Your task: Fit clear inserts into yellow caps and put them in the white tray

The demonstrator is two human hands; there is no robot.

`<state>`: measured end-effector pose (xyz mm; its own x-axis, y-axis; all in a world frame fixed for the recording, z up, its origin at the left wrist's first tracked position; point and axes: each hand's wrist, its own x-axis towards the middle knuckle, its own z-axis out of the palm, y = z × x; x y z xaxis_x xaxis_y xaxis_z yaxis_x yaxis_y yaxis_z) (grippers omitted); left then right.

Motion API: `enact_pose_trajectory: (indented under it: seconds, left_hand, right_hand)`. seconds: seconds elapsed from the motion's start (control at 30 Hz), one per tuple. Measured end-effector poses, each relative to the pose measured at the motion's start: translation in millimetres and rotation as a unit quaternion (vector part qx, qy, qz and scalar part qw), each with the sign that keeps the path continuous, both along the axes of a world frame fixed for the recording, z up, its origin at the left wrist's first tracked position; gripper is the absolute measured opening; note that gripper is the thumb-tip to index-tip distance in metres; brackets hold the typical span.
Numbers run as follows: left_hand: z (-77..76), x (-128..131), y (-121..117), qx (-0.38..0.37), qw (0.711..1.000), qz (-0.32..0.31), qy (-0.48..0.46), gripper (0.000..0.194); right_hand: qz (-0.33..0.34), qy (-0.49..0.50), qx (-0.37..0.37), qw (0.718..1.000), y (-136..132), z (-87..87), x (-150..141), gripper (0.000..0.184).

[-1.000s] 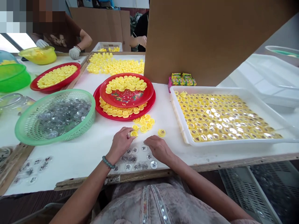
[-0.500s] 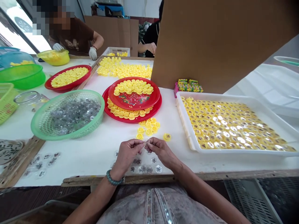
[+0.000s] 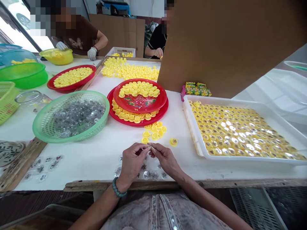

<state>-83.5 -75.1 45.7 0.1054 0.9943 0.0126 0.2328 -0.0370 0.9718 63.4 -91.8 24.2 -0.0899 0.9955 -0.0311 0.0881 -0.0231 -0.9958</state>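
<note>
White tabletop (image 3: 120, 150) edged in worn wood (image 3: 216, 184), cardboard panel (image 3: 220, 41) rising beyond; left hand (image 3: 131, 161) and right hand (image 3: 167, 158) meet above clear discs (image 3: 145, 174), pinching small piece (image 3: 150, 145), details unclear

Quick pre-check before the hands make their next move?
1. Hands free: not ok, left hand and right hand meet at the fingertips.
2. Piece between fingertips seated: cannot tell, too small and mostly hidden.
3. Loose yellow pieces nearby: ok, just beyond the hands, in front of the red plates.
4. Clear discs nearby: ok, spread below the hands, partly covered.
5. Room in white tray: ok, bare floor shows toward its far right.
</note>
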Motion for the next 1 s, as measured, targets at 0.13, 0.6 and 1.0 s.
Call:
enact_pose_trajectory:
  seconds: [0.13,0.6,1.0]
  left_hand:
    - [-3.0,-6,5,-0.129,0.991,-0.036,-0.028,0.019]
    - [-9.7,-19,25,-0.222,0.958,-0.179,-0.028,0.016]
    - [-7.0,7,50,0.025,0.919,-0.011,0.394,0.038]
  right_hand:
    - [-0.003,-0.155,0.169,0.973,-3,-2.4,7,0.043]
    - [0.090,-0.301,0.228,0.922,-5,7.1,13,0.035]
    - [-0.005,-0.421,0.163,0.892,-2,-15.7,33,0.026]
